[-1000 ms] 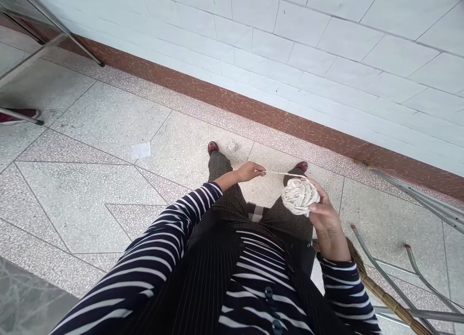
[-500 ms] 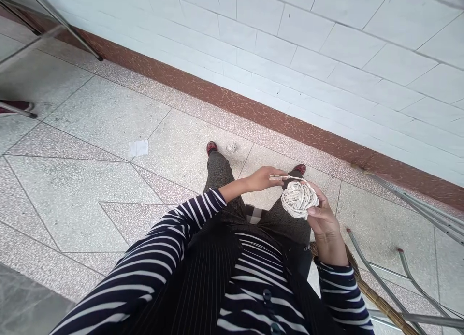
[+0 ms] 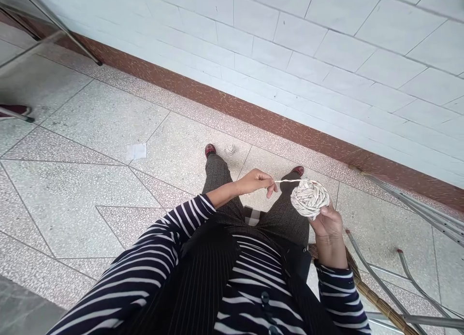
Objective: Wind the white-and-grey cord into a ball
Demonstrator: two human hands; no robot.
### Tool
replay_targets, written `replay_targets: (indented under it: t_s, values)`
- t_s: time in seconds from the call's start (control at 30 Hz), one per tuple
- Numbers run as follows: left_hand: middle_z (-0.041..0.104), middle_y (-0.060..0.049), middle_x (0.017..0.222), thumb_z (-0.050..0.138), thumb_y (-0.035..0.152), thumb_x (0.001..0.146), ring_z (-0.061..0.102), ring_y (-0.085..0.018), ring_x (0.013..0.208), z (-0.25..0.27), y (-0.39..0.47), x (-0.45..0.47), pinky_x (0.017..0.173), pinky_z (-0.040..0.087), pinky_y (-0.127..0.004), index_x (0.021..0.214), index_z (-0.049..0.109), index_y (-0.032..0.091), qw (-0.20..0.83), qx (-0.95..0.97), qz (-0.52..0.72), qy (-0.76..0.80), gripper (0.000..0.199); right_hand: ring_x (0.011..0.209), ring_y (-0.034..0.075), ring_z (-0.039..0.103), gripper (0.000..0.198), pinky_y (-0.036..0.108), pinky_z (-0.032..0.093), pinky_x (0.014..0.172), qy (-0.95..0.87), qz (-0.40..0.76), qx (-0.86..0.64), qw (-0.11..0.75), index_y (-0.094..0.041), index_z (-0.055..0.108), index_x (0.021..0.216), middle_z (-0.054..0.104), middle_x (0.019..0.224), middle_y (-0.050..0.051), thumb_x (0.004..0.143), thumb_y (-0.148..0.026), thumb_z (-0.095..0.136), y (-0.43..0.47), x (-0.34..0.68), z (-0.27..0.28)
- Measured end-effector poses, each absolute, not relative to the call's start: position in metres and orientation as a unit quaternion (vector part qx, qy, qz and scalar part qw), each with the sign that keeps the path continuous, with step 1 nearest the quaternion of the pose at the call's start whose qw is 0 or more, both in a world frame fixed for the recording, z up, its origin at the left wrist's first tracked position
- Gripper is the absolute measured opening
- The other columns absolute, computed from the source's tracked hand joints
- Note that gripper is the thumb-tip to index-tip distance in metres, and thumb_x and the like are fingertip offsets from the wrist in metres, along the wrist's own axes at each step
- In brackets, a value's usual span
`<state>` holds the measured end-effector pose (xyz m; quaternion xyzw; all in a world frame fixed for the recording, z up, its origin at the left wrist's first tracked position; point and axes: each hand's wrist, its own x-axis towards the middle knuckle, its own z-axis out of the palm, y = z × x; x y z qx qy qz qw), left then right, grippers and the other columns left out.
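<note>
My right hand (image 3: 329,222) is closed round the lower right side of a cream-white ball of braided cord (image 3: 309,198), held above my right thigh. From the top of the ball a thin strand of cord (image 3: 286,181) runs left, pulled straight. My left hand (image 3: 256,181) pinches the strand's other end between thumb and forefinger, with the remaining fingers curled loosely. A span of strand separates the two hands. Part of the right hand's fingers is hidden behind the ball.
A small whitish bundle (image 3: 229,150) lies on the floor beside my left shoe (image 3: 210,150). Further left is a white paper (image 3: 137,151). Metal tubing (image 3: 384,277) and a straw-coloured bound handle (image 3: 384,302) stand at my right. A tiled wall (image 3: 253,45) rises ahead.
My left hand has drawn left and slightly down, and the ball has shifted right in my right hand. The strand between them is now longer and straighter.
</note>
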<state>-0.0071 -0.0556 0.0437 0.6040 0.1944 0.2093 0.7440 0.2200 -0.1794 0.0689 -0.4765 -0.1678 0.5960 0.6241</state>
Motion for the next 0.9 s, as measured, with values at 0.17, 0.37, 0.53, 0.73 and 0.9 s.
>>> replay_targets:
  t_s: [0.17,0.37,0.53,0.73,0.9]
  values:
    - [0.066,-0.006,0.060,0.057,0.039,0.092,0.071,-0.023,0.095,0.039,-0.048,-0.008,0.091,0.048,-0.033,0.062,0.062,0.014,0.756,0.564,0.246,0.222,0.039,0.123,0.036,0.062,0.063,0.058,0.042,0.113,-0.151,0.638,-0.460,0.599,-0.026,0.073,0.110,0.074,0.119,0.007,0.048,-0.024,0.076,-0.184,0.221,0.066]
    - [0.075,-0.006,0.092,0.063,0.038,0.091,0.068,-0.020,0.098,0.007,-0.039,0.004,0.095,0.047,-0.033,0.079,0.073,0.016,0.563,0.730,0.235,0.306,0.027,0.123,0.035,0.062,0.062,0.056,0.046,0.110,-0.166,0.677,-0.450,0.558,-0.027,0.074,0.109,0.074,0.119,0.006,0.047,-0.024,0.076,-0.183,0.206,0.064]
    - [0.065,-0.010,0.132,0.067,0.033,0.089,0.064,-0.021,0.112,0.007,-0.069,0.019,0.081,0.053,-0.027,0.128,0.065,0.019,0.609,0.686,0.284,0.280,0.041,0.126,0.034,0.060,0.060,0.053,0.047,0.109,-0.158,0.666,-0.477,0.552,-0.027,0.073,0.110,0.072,0.124,0.006,0.051,-0.026,0.081,-0.179,0.203,0.063]
    - [0.075,-0.007,0.095,0.061,0.028,0.095,0.068,-0.015,0.086,0.000,-0.091,0.025,0.080,0.051,-0.023,0.109,0.075,0.011,0.673,0.647,0.239,0.266,0.026,0.120,0.035,0.064,0.062,0.053,0.048,0.108,-0.168,0.689,-0.494,0.502,-0.024,0.072,0.111,0.074,0.116,0.009,0.051,-0.025,0.086,-0.185,0.199,0.061]
    - [0.069,-0.002,0.075,0.054,0.029,0.098,0.061,-0.010,0.069,-0.010,-0.078,0.010,0.071,0.046,-0.019,0.105,0.076,0.013,0.606,0.718,0.208,0.274,0.028,0.125,0.035,0.061,0.069,0.056,0.043,0.113,-0.146,0.664,-0.470,0.563,-0.027,0.067,0.122,0.071,0.124,0.009,0.055,-0.037,0.082,-0.190,0.198,0.070]
